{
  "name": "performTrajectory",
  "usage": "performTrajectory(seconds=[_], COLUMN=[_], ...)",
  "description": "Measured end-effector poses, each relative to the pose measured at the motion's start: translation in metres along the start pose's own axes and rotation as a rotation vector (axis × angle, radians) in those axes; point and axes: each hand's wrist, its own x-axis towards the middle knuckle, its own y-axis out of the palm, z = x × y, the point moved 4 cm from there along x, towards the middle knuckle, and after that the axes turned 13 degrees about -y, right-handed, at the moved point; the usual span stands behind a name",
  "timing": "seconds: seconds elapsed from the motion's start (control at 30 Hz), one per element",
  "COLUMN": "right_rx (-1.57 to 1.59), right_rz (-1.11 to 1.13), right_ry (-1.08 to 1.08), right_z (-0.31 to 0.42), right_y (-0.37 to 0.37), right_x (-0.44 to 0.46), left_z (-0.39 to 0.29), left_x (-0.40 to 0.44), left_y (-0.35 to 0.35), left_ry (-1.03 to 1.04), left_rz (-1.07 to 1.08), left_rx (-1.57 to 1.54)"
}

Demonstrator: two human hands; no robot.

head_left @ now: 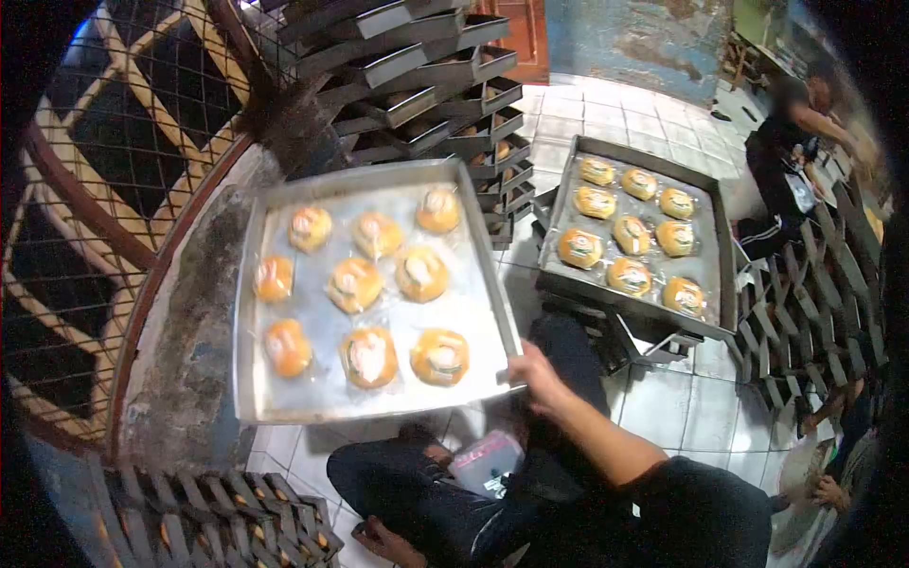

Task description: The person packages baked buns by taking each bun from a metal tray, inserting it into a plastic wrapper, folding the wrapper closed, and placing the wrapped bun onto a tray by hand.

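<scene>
My right hand (pixel 538 381) is closed on the near right corner of a shallow metal baking tray (pixel 492 327), which is raised in front of me. Several round golden buns (pixel 355 286) in clear wrappers with printed labels lie spread over it. Down by my bent left leg is my left hand (pixel 386 542), partly cut off by the lower edge, fingers apart and apparently holding nothing. To the right, a second metal tray (pixel 651 305) holds several more wrapped buns (pixel 632 235) in rows. A pale packet with pink print (pixel 488 459) lies between my legs.
Tall stacks of criss-crossed metal trays stand behind the raised tray (pixel 417 62), at right (pixel 795 303) and at lower left (pixel 218 516). A wire-meshed lattice (pixel 142 123) borders the left. Another person (pixel 786 161) is at upper right; another person's hand (pixel 831 494) shows lower right.
</scene>
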Motion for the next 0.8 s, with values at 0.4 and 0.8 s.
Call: performTrajectory(seconds=[0.4,0.8], right_rx=[0.329,0.023], right_rz=[-0.424,-0.818], right_ry=[-0.393,-0.401], right_z=[0.146,0.076], right_y=[-0.12,-0.257], right_x=[-0.104,-0.069], left_z=[0.004,0.014], left_x=[0.005,0.013], left_y=[-0.001,0.003], left_ry=[-0.017,0.004], left_rz=[0.129,0.125], left_rx=[-0.03,-0.11])
